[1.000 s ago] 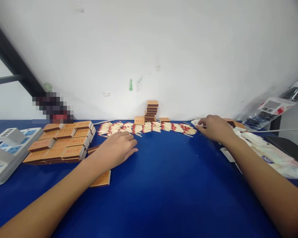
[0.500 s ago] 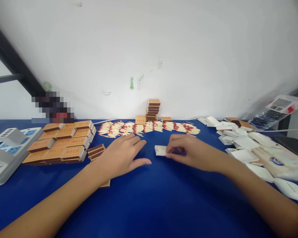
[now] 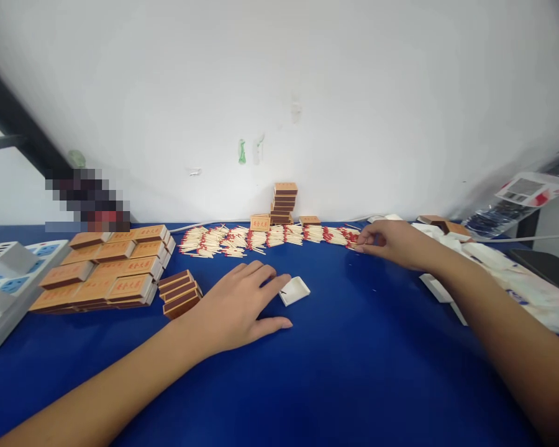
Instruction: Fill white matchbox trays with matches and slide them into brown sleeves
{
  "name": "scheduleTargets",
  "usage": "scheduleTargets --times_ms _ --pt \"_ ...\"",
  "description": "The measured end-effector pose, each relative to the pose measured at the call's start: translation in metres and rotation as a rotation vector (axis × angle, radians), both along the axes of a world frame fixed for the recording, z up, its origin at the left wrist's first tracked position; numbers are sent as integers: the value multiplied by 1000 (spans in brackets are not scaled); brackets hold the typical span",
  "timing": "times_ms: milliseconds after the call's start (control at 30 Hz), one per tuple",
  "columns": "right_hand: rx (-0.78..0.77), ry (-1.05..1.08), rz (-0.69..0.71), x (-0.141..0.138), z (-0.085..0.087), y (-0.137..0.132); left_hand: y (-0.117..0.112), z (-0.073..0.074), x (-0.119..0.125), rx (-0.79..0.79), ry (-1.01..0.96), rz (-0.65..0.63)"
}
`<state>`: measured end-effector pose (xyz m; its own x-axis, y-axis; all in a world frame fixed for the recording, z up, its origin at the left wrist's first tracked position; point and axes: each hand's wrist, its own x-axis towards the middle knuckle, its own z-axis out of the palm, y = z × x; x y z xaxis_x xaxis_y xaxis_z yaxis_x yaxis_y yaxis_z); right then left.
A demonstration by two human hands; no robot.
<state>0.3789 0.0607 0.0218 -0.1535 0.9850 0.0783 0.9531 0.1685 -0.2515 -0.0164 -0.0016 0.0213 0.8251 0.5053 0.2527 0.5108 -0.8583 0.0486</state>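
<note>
My left hand (image 3: 242,304) lies flat on the blue table (image 3: 335,372) with fingers spread, fingertips touching a small white matchbox tray (image 3: 294,290). My right hand (image 3: 394,242) reaches to the right end of a long row of red-tipped matches (image 3: 265,238) along the back of the table, its fingers pinched at the matches there. Whether it has hold of any is too small to tell. Three brown matchbox sleeves (image 3: 179,292) lie just left of my left hand.
A block of stacked orange matchboxes (image 3: 105,267) sits at the left, beside a white power strip (image 3: 4,279). A small tower of matchboxes (image 3: 284,203) stands against the wall. White trays (image 3: 440,288) and plastic bags (image 3: 526,279) crowd the right side.
My right hand set the white tray down in the middle and moved back to the right end of the match row. My left hand slid forward to the tray.
</note>
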Motion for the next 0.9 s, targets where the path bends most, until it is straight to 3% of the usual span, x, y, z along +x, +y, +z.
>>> scheduleTargets --times_ms 267,500,900 --pt "-91 79 8 -5 -8 -2 1 -1 1 -56 6 -61" --pt "-91 75 37 -13 2 -10 2 0 1 -43 -20 -41" --pt "-117 130 230 -71 3 -38 3 -2 1 -10 -46 -9"
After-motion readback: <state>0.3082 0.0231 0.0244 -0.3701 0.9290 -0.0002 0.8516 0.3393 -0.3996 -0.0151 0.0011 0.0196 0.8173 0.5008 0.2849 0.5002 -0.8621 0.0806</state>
